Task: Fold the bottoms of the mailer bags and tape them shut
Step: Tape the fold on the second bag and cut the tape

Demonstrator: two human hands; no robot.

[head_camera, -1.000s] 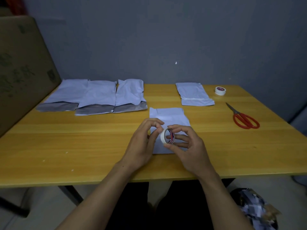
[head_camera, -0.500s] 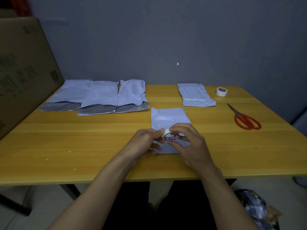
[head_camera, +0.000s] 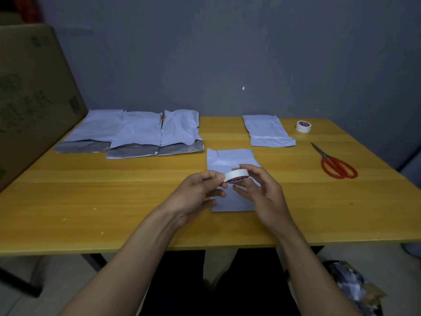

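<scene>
While the left hand pinches one edge of the tape roll, I see the right hand clamped on it too, above the near mailer bag.

Cardboard box cut off left, print blurred, held tape roll label unreadable

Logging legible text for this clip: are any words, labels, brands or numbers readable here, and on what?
On the cardboard box: dark green printed characters and a square mark, too blurred to read.
On the held tape roll: a red and blue core label, too small to read.
On the far tape roll: a similar label, too small to read.
No text here is legible.
</scene>
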